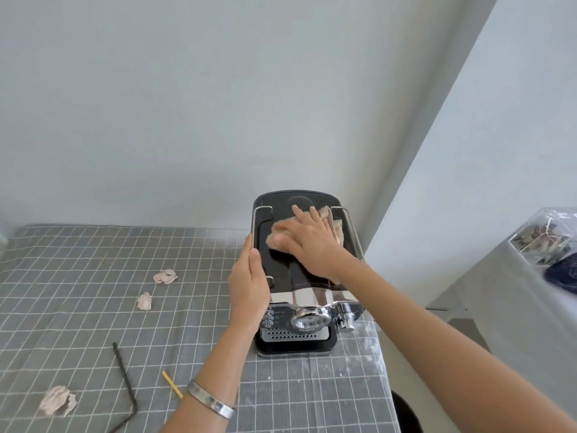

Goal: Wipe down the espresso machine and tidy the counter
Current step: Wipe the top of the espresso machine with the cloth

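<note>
A black and chrome espresso machine (281,210) stands at the counter's right end, against the wall. My right hand (307,242) lies flat on its top, fingers spread, pressing a beige cloth (335,225) onto the black surface. My left hand (249,285) grips the machine's left side, thumb on the top edge. Three crumpled paper wads lie on the counter: one (165,276) mid-counter, one (144,301) just below it, one (57,400) near the front left. A black bent straw (126,387) and a yellow stick (171,384) lie near the front.
The counter (93,260) wears a grey cloth with a white grid. A dark round bin (406,414) sits below its right front corner. At the right, a grey-covered table holds a clear box (543,235) and a dark blue item (562,273).
</note>
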Tool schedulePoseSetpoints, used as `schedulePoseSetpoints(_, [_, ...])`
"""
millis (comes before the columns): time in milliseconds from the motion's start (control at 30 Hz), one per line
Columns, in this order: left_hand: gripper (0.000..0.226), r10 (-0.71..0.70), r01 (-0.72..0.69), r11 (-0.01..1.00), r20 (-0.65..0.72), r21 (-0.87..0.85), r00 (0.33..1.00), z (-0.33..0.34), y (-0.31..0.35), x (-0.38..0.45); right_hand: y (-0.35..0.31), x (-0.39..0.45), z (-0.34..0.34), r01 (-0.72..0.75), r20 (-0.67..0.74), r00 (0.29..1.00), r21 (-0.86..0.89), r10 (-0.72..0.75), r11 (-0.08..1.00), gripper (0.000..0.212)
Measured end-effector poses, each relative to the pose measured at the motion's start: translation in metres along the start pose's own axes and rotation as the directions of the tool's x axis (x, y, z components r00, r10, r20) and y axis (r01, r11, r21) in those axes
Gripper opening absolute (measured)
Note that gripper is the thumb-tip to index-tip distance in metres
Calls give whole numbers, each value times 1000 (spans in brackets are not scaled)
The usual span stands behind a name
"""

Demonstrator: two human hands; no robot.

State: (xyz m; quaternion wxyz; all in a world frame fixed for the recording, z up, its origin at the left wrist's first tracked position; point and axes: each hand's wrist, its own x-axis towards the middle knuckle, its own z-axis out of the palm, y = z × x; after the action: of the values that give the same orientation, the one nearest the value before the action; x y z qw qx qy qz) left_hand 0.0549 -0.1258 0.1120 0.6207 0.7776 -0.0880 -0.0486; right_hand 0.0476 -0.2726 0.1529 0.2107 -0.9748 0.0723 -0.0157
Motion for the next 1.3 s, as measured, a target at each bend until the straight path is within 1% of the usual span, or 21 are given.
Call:
schedulePoseSetpoints(67, [45, -4, 4, 1000, 3, 3, 1000, 0, 0, -1, 2, 13, -1, -69, -24, 997, -19, 69, 997, 49])
schedulePoseSetpoints(133, [45, -6, 6, 1000, 1, 0, 1000, -1, 1, -3, -8, 6, 5, -169, -73, 983, -19, 167, 985, 53])
schedulePoseSetpoints(200, [44, 2, -2, 1000, 3, -3, 1000, -3, 2, -5, -23, -18, 12, -194, -111, 975, -22, 191, 981, 54])
schedulePoseSetpoints(300, [44, 7, -7, 1000, 15, -4, 1000, -5, 4, -5, -24, -49, 12, -140, -61, 988, 41, 142, 989, 53])
schedulePoseSetpoints(367, [44, -11, 11, 1000, 23, 9, 1000, -6, 7, -5, -20, -46, 4, -123, -35, 991, 63, 125, 990, 53])
schedulePoseSetpoints(500, [47, -26, 26, 999, 14, 21, 1000, -4, 7, -6, -9, 9, 0, -96, -60, 994, -15, 95, 995, 48])
schedulePoseSetpoints(600, [48, -76, 76, 997, 12, 14, 997, -4, 5, -5, 3, 49, -3, -123, -82, 989, -1, 123, 992, 47])
schedulePoseSetpoints(667, [46, -77, 77, 997, 8, 29, 997, -4, 7, -6, 1, 52, -2, -127, -100, 987, 20, 129, 992, 45])
schedulePoseSetpoints(733, [47, -60, 60, 998, 6, 13, 998, -5, 7, -8, -6, 29, 3, -98, -126, 987, 35, 101, 995, 42])
schedulePoseSetpoints(800, [48, -55, 55, 998, 30, 23, 998, -7, 7, -8, -12, -11, 6, -1, -123, 992, 90, 12, 996, 38])
schedulePoseSetpoints(867, [45, -42, 41, 999, 38, 30, 998, -8, 9, -8, -10, -49, 7, 89, -79, 994, 161, -77, 983, 33])
schedulePoseSetpoints(967, [45, -31, 29, 999, 42, 44, 999, -7, 12, -10, -2, -60, -1, 128, -5, 992, 175, -129, 976, 34])
schedulePoseSetpoints(1033, [45, -36, 35, 999, 43, 28, 998, -6, 10, -8, -6, -41, -6, 100, -19, 995, 138, -99, 985, 37])
schedulePoseSetpoints(1067, [46, -42, 42, 999, 35, 18, 999, -5, 8, -7, -7, -26, -8, 65, -35, 998, 106, -61, 992, 38])
schedulePoseSetpoints(1167, [48, -58, 58, 998, 17, -4, 998, -1, 3, -4, -6, 17, -11, -93, -73, 992, 73, 98, 993, 42])
schedulePoseSetpoints(1233, [48, -64, 65, 998, 15, -23, 998, -1, -1, -4, -6, 28, -9, -118, -107, 986, 100, 128, 988, 41])
schedulePoseSetpoints(1300, [50, -75, 76, 996, 31, -39, 997, -3, -1, -5, -10, 16, -3, -111, -126, 984, 142, 129, 984, 39])
